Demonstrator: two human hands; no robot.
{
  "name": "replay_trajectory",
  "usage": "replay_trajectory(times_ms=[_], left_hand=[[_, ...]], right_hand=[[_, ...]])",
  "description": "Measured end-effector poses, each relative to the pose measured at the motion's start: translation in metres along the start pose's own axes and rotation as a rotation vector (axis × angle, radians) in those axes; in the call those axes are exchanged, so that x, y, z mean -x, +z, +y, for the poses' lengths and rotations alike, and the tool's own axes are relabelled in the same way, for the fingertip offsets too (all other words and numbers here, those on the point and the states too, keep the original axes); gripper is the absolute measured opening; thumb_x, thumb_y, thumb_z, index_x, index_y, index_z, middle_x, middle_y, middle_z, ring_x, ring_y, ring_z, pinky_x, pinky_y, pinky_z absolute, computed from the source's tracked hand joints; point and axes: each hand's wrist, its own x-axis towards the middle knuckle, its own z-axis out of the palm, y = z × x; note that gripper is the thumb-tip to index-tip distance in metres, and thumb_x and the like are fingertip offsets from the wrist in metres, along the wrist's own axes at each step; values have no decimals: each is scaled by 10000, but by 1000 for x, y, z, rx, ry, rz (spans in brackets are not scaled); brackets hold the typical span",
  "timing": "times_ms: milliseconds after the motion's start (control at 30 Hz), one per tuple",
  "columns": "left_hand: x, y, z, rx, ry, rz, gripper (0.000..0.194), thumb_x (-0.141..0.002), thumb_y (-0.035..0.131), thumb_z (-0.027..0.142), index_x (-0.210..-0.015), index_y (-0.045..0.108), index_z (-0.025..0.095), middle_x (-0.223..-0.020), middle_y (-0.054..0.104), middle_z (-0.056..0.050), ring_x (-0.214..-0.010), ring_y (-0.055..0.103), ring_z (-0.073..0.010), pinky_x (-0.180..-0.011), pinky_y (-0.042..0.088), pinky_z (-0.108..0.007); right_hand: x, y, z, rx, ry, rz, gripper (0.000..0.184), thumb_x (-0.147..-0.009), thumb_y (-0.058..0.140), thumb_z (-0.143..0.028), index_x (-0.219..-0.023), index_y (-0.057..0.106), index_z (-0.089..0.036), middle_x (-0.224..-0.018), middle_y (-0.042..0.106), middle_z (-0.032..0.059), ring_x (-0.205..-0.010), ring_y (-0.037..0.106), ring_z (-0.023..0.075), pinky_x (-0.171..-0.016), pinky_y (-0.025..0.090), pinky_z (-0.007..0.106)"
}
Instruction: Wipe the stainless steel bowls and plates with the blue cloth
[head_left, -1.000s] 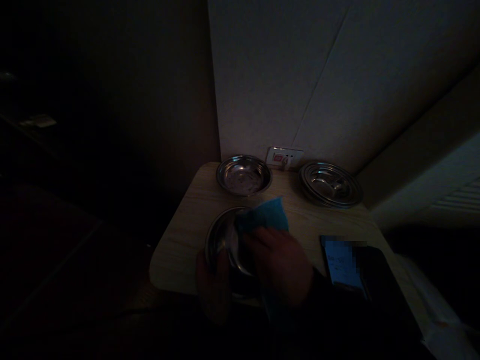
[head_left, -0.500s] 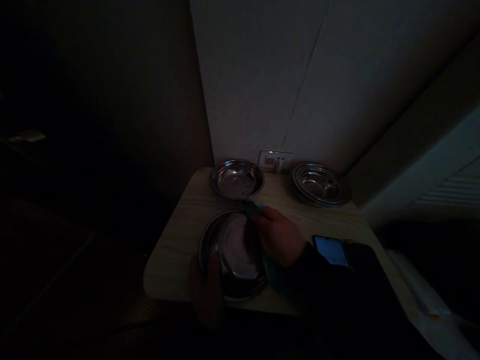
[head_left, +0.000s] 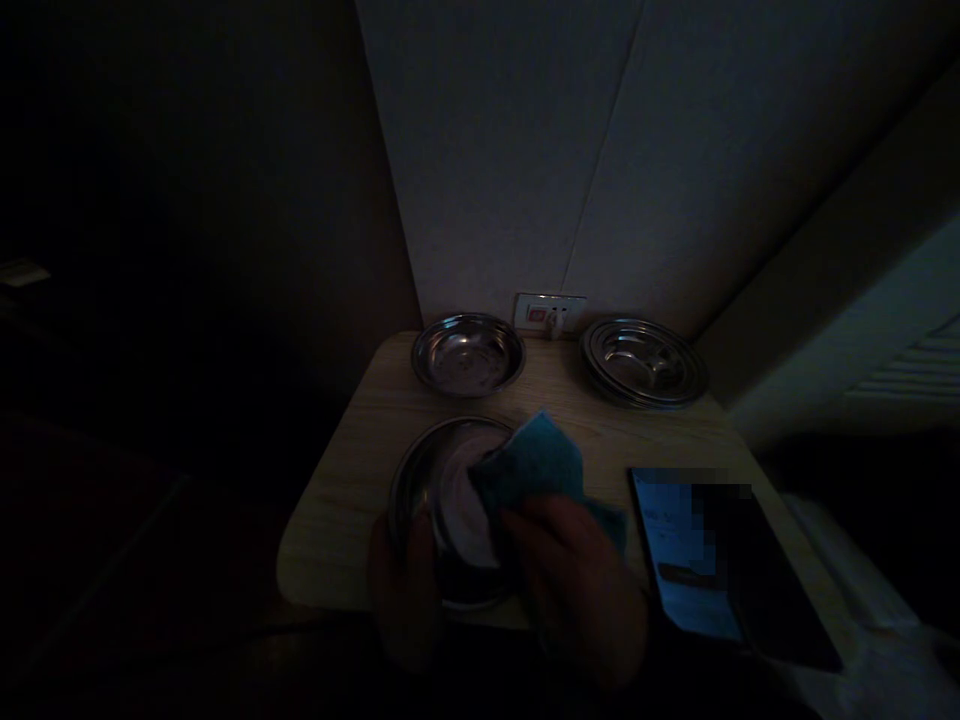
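Note:
A round, shiny metal plate (head_left: 461,500) rests near the front edge of the small wooden table. My left hand (head_left: 405,590) grips its lower left rim, thumb over the edge. Pinched in my right hand (head_left: 577,580) is a blue-green cloth (head_left: 536,460), which lies over the plate's right side and hides part of it. Beyond the plate stands a shallow metal bowl (head_left: 469,355). The room is dark, and the lower fingers of both hands are hard to make out.
Several metal plates are stacked (head_left: 643,362) at the table's back right. A phone (head_left: 686,550) with a lit screen lies on a dark case at the right. The wall socket (head_left: 550,314) has a plug in it, behind the pale wooden table (head_left: 330,530).
My right hand has drawn back toward me with the cloth, which now shows spread above the fingers. My right forearm no longer covers the phone. My left hand keeps its hold.

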Motion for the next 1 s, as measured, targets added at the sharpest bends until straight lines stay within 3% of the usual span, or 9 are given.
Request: replay_trajectory(times_ms=[100,267,467,667,833,1000], left_hand=[[1,0,1,-4,23,-2,339,-714,484,484,-840,554,177,-760,614,-52,-700,565,-207,-629,464,-332],[3,1,3,48,30,22,277,-737,494,438,-847,556,192,-782,623,-51,-721,574,-202,-644,464,-327],[3,0,3,52,25,-14,275,-728,498,471,-789,528,205,-691,583,-25,-640,543,-186,-601,446,-322],[4,-1,5,3,-62,25,313,-704,493,499,-789,524,199,-675,569,-20,-622,533,-194,-583,423,-336],[5,-1,6,86,-21,-9,345,-708,499,509,-820,539,185,-713,599,-32,-659,557,-196,-601,445,-329],[6,-2,4,98,-31,-37,327,-716,513,484,-836,536,181,-713,607,-30,-645,563,-189,-606,460,-329]], right_hand=[[-10,5,-15,89,-59,-49,236,-878,461,-172,-1050,621,-174,-853,634,66,-747,541,194,-645,421,338],[-39,6,-19,163,-54,-163,197,-851,547,-208,-1034,621,-195,-892,637,52,-791,531,201,-669,389,338],[-40,10,-27,134,-187,-166,215,-876,516,-215,-1069,604,-176,-887,642,46,-770,522,186,-660,394,324],[-50,9,-26,134,-209,-207,210,-862,529,-207,-1050,613,-165,-878,640,54,-773,528,194,-661,416,322],[-52,9,-21,145,-205,-199,248,-834,534,-148,-1068,615,-161,-936,634,68,-811,528,205,-684,433,318],[-48,9,-18,90,-235,-188,243,-844,523,-164,-1071,609,-142,-869,638,66,-748,527,201,-637,439,317]])
